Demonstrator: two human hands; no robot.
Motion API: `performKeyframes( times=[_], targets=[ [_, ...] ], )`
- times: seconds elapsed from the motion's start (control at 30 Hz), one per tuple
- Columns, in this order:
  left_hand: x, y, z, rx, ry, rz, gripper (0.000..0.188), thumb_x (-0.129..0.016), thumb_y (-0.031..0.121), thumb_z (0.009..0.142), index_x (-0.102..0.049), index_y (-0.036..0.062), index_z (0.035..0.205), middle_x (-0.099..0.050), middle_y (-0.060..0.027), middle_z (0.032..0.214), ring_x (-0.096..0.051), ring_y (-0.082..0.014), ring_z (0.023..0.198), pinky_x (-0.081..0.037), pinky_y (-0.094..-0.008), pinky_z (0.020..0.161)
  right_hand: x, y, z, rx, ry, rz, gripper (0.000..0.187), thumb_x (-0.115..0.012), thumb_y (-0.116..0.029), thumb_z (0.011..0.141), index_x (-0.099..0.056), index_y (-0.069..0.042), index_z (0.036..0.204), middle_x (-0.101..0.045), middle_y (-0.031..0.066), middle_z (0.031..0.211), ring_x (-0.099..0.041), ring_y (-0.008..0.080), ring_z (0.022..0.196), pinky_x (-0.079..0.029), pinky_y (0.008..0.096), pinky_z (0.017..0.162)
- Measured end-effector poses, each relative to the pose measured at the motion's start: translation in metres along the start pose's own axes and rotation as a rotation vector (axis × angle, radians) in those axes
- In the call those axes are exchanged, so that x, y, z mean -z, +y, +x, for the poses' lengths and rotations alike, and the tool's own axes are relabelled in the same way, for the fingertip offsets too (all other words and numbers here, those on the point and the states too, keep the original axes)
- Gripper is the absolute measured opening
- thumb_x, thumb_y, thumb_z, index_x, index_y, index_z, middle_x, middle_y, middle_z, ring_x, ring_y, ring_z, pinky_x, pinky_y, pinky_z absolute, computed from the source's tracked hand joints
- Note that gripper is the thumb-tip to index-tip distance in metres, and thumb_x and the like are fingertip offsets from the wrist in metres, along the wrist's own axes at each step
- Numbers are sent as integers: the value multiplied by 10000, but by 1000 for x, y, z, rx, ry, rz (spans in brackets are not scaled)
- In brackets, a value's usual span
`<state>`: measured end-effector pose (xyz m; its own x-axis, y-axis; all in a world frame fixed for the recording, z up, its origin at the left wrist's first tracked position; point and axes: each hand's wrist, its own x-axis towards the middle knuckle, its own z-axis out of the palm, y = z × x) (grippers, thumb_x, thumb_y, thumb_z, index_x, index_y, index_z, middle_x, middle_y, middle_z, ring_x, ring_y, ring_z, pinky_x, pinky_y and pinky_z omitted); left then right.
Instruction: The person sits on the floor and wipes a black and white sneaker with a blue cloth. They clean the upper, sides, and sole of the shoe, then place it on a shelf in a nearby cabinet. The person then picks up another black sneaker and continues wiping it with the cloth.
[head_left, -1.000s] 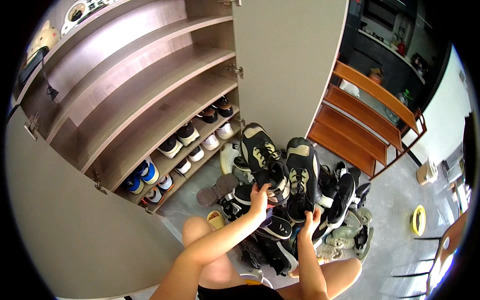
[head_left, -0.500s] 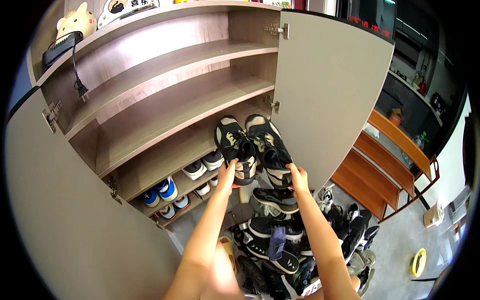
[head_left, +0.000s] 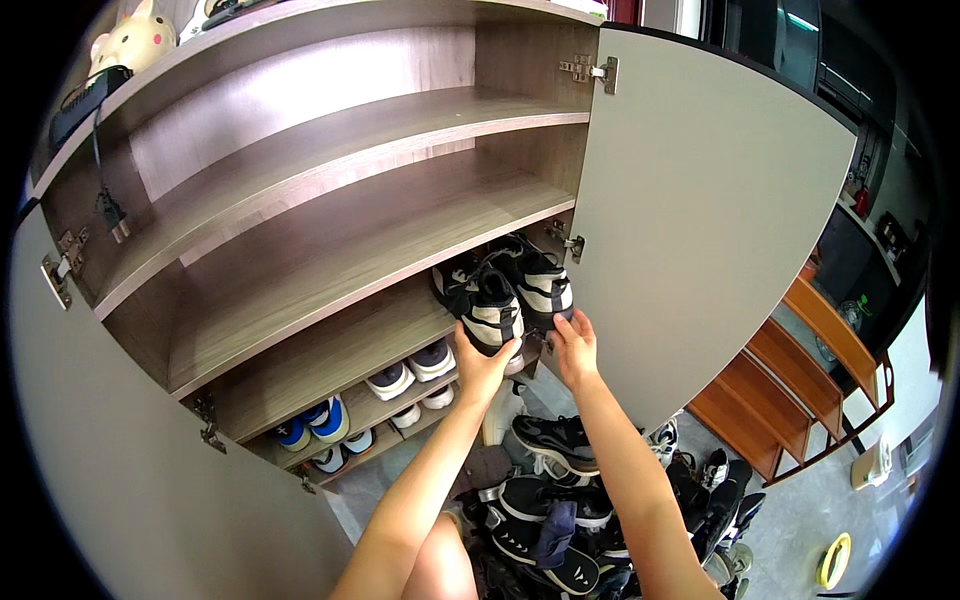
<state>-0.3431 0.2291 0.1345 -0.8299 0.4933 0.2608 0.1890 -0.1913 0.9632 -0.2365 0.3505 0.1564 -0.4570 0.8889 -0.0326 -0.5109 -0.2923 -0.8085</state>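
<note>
My left hand (head_left: 482,362) grips the heel of a black and white sneaker (head_left: 484,305). My right hand (head_left: 574,345) holds the heel of its matching sneaker (head_left: 540,278). Both shoes point into the open wooden shoe cabinet, resting on the right end of a middle shelf (head_left: 330,345). Beneath my forearms, a heap of dark sneakers (head_left: 560,500) lies on the floor.
The shelf below carries white, black and blue shoes (head_left: 390,385). Two upper shelves (head_left: 330,170) are bare. The grey right cabinet door (head_left: 710,230) stands open beside my right hand; the left door (head_left: 90,450) is open too. Orange wooden stairs (head_left: 800,380) stand at the right.
Both hands lifted the pair of sneakers from the floor heap up to the cabinet and now set them on the middle shelf, toes inward.
</note>
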Motion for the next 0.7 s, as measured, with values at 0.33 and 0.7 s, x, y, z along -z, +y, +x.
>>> performKeyframes(
  times=[0.33, 0.7],
  targets=[
    [0, -17, 102, -46, 51, 363, 992, -828, 339, 709, -301, -92, 1430, -597, -272, 1075, -666, -272, 660, -554, -348, 593, -42, 22, 88, -34, -69, -471, 777, -740, -191, 857, -304, 27, 1463, -617, 108, 937, -578, 127, 715, -567, 273, 624],
    [-38, -31, 105, -39, 343, 262, 747, -849, 244, 675, -507, -88, 1250, -544, -275, 1218, -512, -416, 1153, -410, -445, 1007, -52, 33, 113, 92, 132, -480, 513, -663, -91, 883, -456, -38, 1349, -637, 104, 754, -647, 162, 607, -565, 289, 532]
  ],
)
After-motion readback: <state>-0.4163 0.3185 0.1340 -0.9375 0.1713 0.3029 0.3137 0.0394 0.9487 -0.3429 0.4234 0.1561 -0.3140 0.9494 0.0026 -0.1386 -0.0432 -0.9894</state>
